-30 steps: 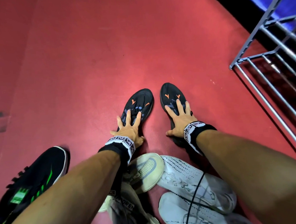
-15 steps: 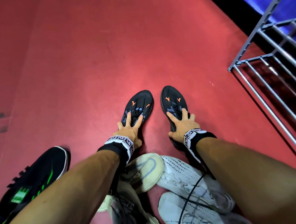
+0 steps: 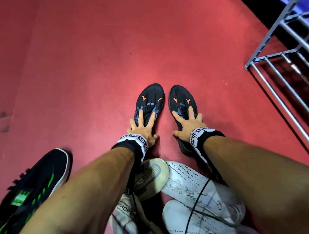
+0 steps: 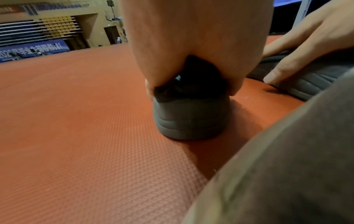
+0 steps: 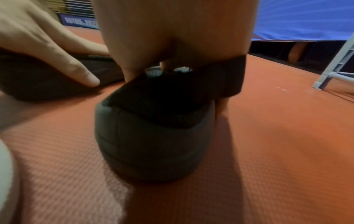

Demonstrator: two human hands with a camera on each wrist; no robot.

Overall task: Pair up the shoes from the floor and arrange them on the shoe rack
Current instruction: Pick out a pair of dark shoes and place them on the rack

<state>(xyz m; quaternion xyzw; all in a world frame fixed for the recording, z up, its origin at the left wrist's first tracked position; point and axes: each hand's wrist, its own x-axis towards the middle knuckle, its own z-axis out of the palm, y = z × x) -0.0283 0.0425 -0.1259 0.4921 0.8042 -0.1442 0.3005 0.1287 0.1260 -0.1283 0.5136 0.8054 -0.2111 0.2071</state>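
Two black shoes with orange marks stand side by side on the red floor, toes pointing away from me. My left hand (image 3: 143, 128) grips the left black shoe (image 3: 149, 99) from above, fingers spread over the laces and thumb down its inner side. My right hand (image 3: 187, 125) grips the right black shoe (image 3: 180, 98) the same way. In the left wrist view the left shoe's heel (image 4: 191, 118) sits on the floor under the palm. The right wrist view shows the right shoe's heel (image 5: 153, 144) with thumb and fingers down its sides. The grey metal shoe rack (image 3: 281, 53) stands at the right.
A black shoe with green stripes (image 3: 32, 189) lies at the lower left. Under my forearms lies a heap of shoes: a grey-and-white one (image 3: 150, 175) and two white ones (image 3: 197, 187). A rack leg (image 5: 335, 68) stands on the floor to the right.
The left black shoe has turned straighter and now lies nearly parallel to the right one. Both hands stay on their shoes.
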